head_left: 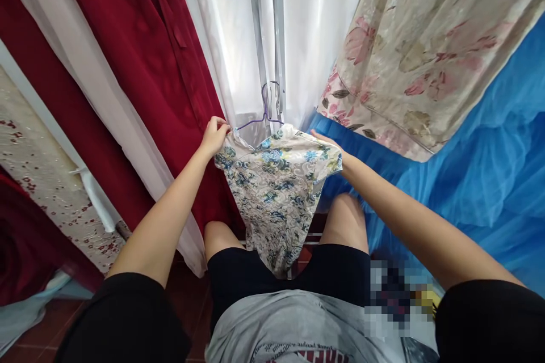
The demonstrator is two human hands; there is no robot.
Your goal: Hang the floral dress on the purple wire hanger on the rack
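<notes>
A cream garment with a blue flower print (279, 193) hangs in front of me on a purple wire hanger (260, 118), whose hook sits on a metal rail upright (267, 39). My left hand (214, 135) pinches the garment's left shoulder, fingers closed on the cloth. My right hand (330, 144) is mostly hidden behind the garment's right shoulder and grips it there. The cloth hangs down between my knees.
A dark red curtain (140, 68) and white sheer curtains (315, 22) hang behind. A pink-flowered fabric (426, 51) hangs at upper right, with blue netting (481, 170) below it. Patterned cloth lies at the left above a red tiled floor.
</notes>
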